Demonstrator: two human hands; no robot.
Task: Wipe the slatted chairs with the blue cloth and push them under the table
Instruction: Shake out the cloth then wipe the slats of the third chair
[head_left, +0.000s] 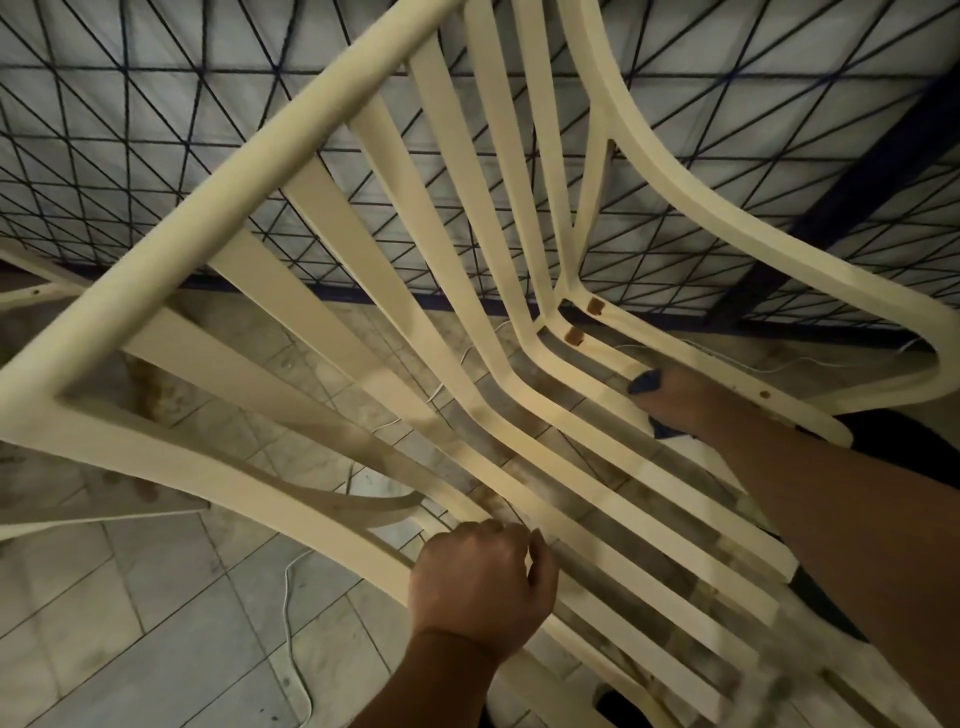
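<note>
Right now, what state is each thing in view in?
Cream slatted plastic chair: out from the table, brown marks at the seat's rear.
Left hand: grips the chair's side rail.
Right hand: holds the blue cloth on the seat.
Blue cloth: bunched under that hand.
Thin white cable: loose on the tiled floor.

The chair (234, 174) fills the frame's middle, in front of the tabletop (156, 104) across the top. The left hand (478, 587) grips its seat edge at bottom centre; the right hand (675, 395), with the cloth (644, 384), is on the slats at right. A cable (288, 597) lies on the floor (156, 623), lower left.
</note>
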